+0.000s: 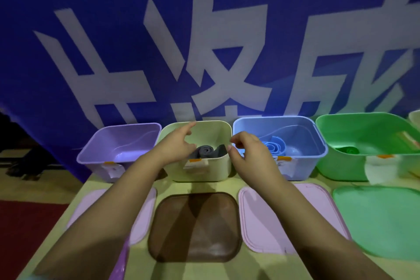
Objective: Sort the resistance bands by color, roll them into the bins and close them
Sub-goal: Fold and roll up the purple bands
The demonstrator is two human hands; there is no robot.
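Note:
Four open bins stand in a row on the table: purple (91,154), pale yellow (211,171), blue (318,138) and green (336,163). A rolled grey band (205,150) lies in the yellow bin, a rolled blue band (273,146) in the blue bin and a green band (347,150) in the green bin. My left hand (176,143) hovers over the yellow bin's left side, fingers loosely curled, holding nothing. My right hand (248,149) hangs over the gap between the yellow and blue bins, fingers relaxed and empty.
Four lids lie flat in front of the bins: a pink one (145,211) under my left arm, a brown translucent one (195,227), a pink one (256,223) and a green one (381,218). A blue banner with white characters (204,41) hangs right behind the bins.

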